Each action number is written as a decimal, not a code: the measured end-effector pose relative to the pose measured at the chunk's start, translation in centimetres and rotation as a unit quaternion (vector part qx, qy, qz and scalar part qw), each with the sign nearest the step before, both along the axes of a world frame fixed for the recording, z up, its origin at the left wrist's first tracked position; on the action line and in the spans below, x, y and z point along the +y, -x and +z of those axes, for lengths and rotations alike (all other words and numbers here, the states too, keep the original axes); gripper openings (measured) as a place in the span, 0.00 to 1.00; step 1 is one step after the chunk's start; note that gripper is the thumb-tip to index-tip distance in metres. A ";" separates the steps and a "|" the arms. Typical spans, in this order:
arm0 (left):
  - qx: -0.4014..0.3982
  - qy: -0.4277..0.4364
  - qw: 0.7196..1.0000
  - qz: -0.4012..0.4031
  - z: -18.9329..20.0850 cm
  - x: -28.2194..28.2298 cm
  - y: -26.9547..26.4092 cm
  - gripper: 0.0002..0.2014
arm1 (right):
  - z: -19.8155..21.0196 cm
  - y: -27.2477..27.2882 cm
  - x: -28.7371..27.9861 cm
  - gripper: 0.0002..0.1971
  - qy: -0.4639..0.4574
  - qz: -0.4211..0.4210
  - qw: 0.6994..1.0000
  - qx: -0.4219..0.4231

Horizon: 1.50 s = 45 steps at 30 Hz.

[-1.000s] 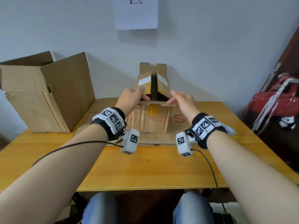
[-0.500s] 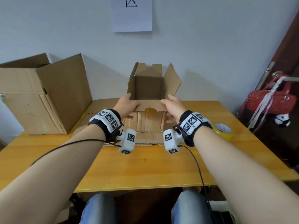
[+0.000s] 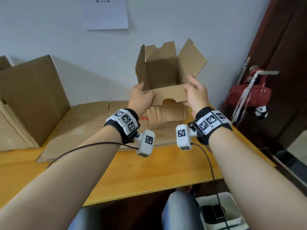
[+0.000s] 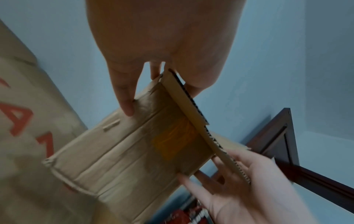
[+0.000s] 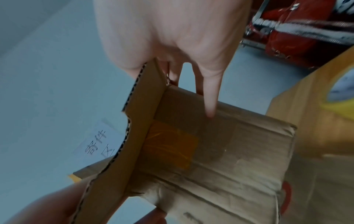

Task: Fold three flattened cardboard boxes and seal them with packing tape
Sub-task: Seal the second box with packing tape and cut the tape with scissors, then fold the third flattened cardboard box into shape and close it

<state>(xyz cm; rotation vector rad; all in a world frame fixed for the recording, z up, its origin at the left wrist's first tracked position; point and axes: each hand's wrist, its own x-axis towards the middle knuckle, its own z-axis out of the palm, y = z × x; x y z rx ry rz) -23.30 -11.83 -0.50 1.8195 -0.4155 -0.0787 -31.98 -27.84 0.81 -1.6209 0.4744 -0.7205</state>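
Note:
I hold a small brown cardboard box [image 3: 166,72] up above the table with its opening toward me and its flaps spread outward. My left hand [image 3: 141,97] grips the near left corner, thumb on the notched near flap. My right hand [image 3: 196,95] grips the near right corner the same way. In the wrist views the fingers [image 4: 125,104] lie along the box's creased outer wall [image 5: 229,159], which carries a patch of yellow tape [image 5: 168,145]. A yellow tape roll [image 5: 341,94] lies on the table; the head view hides it behind my right wrist.
A flattened cardboard sheet [image 3: 86,127] with red print lies on the wooden table [image 3: 149,171] under the box. A large brown box [image 3: 33,97] stands at the left. A red bag [image 3: 249,93] hangs on a dark door at the right. A white bin [image 3: 219,211] sits under the table.
The box's top flaps went from standing close together to spread open. Both hands took the near corners and lifted the box off the flattened sheet, up and a little right.

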 end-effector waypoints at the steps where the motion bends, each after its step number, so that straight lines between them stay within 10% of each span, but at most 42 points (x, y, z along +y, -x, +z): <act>1: 0.001 0.010 1.000 -0.013 -0.2 -1.2 0.1 0.46 | 0.1 0.4 -1.0 0.31 -0.010 -0.010 1.000 -0.015; 22: 0.049 0.068 0.986 -0.145 -4.4 -20.4 0.0 0.32 | -4.4 0.6 -19.6 0.15 -0.244 -0.053 0.956 -0.153; 45: 0.099 -0.032 0.986 -0.129 -5.1 -14.5 0.2 0.20 | -8.0 1.4 -17.0 0.39 -0.325 -0.097 0.940 -0.029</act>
